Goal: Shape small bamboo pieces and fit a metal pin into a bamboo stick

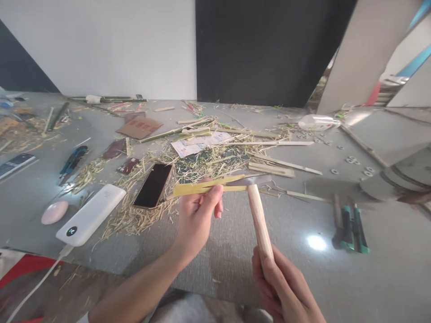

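Nearest the camera, the right hand (283,282) is wrapped around the wooden handle of a hammer-like tool (258,215), which slants far and slightly left to its metal head. Farther left, the left hand (197,215) pinches a split yellow strip (185,189) between thumb and fingers, above the table (387,282). The strip's long axis runs left to right, its right end meeting the head; whether they touch is unclear. It lies far-left of the right hand.

The camera on my head looks forward and down, toward twelve o'clock, from near above the table (235,229).
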Motion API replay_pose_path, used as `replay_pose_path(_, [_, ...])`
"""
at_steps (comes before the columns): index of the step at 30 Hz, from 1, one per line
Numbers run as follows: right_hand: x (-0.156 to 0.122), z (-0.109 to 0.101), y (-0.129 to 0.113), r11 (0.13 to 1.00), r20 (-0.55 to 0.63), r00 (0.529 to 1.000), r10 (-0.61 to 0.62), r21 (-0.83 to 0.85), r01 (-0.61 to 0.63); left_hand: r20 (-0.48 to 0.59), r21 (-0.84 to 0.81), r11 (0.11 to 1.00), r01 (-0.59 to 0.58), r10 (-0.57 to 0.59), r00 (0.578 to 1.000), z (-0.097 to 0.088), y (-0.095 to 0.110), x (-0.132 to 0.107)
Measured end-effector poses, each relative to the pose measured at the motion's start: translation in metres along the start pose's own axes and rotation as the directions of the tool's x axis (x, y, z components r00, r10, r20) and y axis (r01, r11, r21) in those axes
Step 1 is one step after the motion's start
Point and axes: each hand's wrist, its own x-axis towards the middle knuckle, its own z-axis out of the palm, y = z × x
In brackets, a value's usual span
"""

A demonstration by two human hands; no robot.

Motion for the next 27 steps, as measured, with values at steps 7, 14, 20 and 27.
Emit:
replay_pose_path(7, [0.007,-0.001,0.004,0.992,0.065,0.996,-0.052,-0.111,0.059,-0.053,-0.062,0.997,0.035,-0.038,0.998,-0.004,-0.003,-0.004])
replay_pose_path(14, [0.006,-0.008,0.001,0.949,0.022,0.989,-0.149,-0.279,0.149,0.016,-0.021,0.981,0.190,-0.190,0.982,-0.011,-0.004,-0.010])
replay_pose_path(20, [0.010,-0.056,-0.024,0.753,-0.015,0.961,-0.275,-0.625,0.206,0.647,0.588,0.803,0.094,-0.537,0.542,-0.059,0.043,-0.017])
replay_pose_path(27, [0.010,-0.097,-0.067,0.356,0.121,0.918,-0.379,-0.896,0.265,0.341,0.742,0.652,-0.156,-0.168,0.925,-0.078,0.049,0.017])
